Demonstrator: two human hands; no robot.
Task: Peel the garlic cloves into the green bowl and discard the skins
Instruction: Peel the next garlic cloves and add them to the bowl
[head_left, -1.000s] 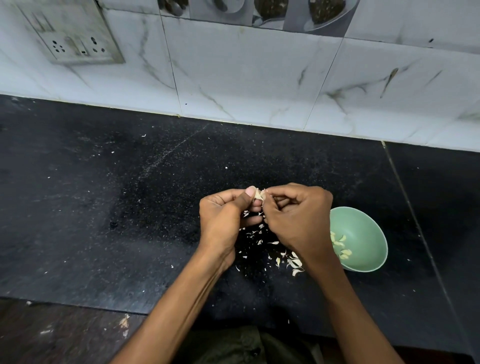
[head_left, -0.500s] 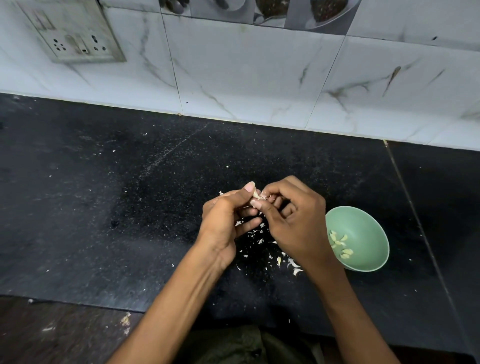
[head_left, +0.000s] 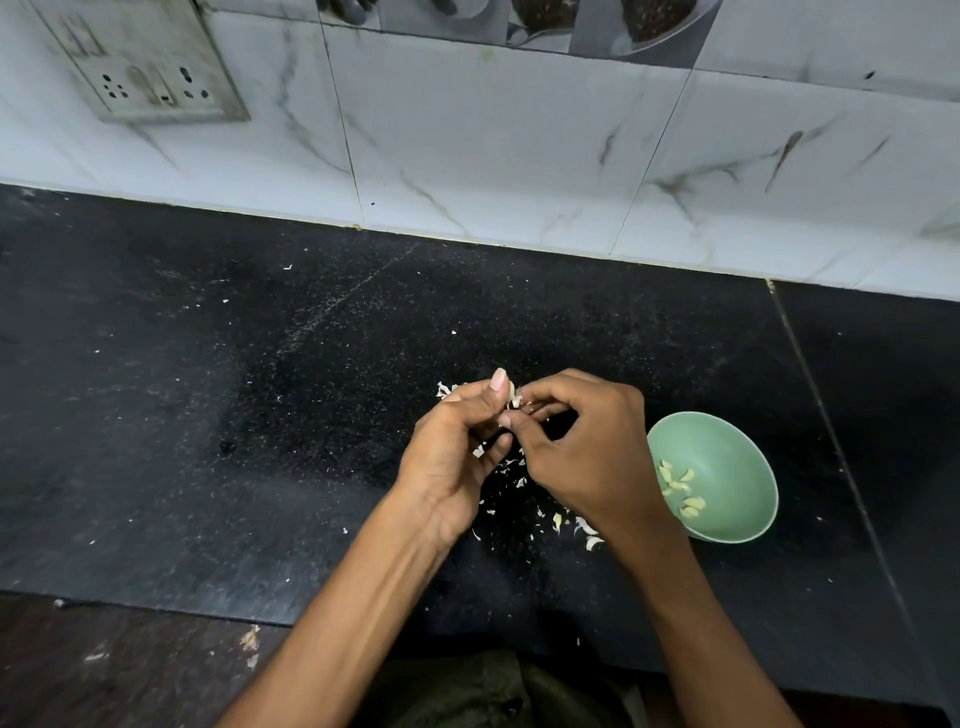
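Clove (head_left: 511, 401) sits mid-frame, pinched between your left hand (head_left: 457, 452) and right hand (head_left: 587, 447), just above the counter (head_left: 260, 415). Both hands have fingers curled round it; left thumb tip up, right fingertips picking at the skin. Mostly hidden, only a pale sliver shows. Expect it light, firm, a bit slick once bare; skin papery, brittle, tears in flakes. Hold the body with your left, catch the loose edge at the tip with a right nail. Don't squeeze hard or it may shoot out. Skins (head_left: 545, 509) lie scattered below your hands. Bowl (head_left: 737, 457), right of centre, just beside your right wrist, holds several peeled cloves (head_left: 680, 491).
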